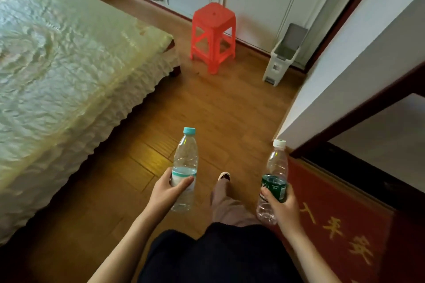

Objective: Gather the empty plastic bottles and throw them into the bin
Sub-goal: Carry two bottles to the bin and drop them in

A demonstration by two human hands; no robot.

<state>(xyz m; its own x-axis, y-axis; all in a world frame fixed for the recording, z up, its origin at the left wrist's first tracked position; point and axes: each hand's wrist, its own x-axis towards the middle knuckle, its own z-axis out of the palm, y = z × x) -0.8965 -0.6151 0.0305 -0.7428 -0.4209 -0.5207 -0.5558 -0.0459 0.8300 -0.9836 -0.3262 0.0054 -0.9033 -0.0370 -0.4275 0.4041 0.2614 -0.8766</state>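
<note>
My left hand (169, 190) grips a clear plastic bottle (185, 158) with a light blue cap and pale blue label, held upright. A second clear bottle (276, 167), with a white cap and green label, stands upright in my right hand (281, 208). Both bottles look empty. The white pedal bin (281, 60) stands on the floor ahead at the right, against the white doors, with its grey lid raised. It is well beyond both hands.
A bed (69, 71) with a pale green cover fills the left side. A red plastic stool (213, 34) stands left of the bin. A white wall corner (345, 71) juts in at right, with a red doormat (340, 225) below it. Wooden floor runs between bed and wall.
</note>
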